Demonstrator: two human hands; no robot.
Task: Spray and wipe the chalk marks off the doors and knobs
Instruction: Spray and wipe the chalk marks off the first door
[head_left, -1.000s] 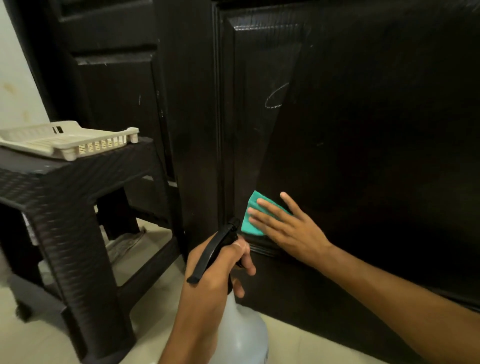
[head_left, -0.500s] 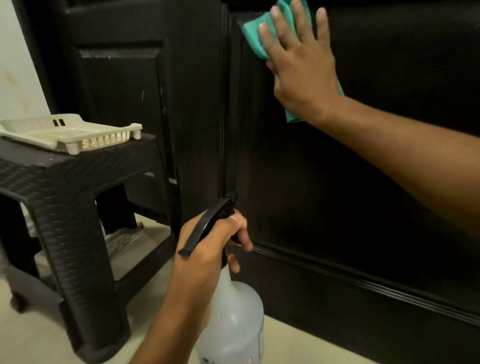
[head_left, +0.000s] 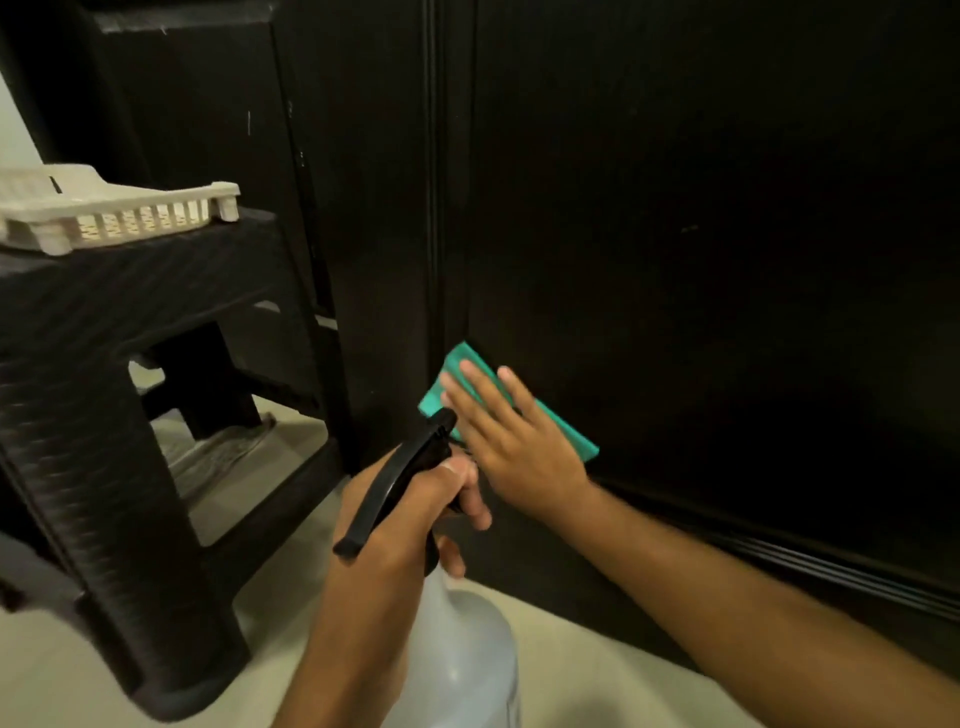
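Down comes the right hand (head_left: 511, 447) from the top of the door (head_left: 701, 234) to the panel's lower left corner, fingers straight and spread, pressing the green cloth (head_left: 563, 428) flat against the wood. The left hand (head_left: 410, 512) grips the spray bottle (head_left: 462, 644) by its black trigger head, low by the floor. A white tray (head_left: 104, 213) sits on the dark stool (head_left: 119, 332) at left.

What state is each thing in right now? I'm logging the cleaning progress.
Door: shut, no chalk visible on the panel.
Cloth: pressed flat against the door's lower panel.
Right hand: fingers straight, pressing the cloth.
Spray bottle: upright, held at the neck.
Left hand: gripping the spray bottle.
Basket: resting on the stool.
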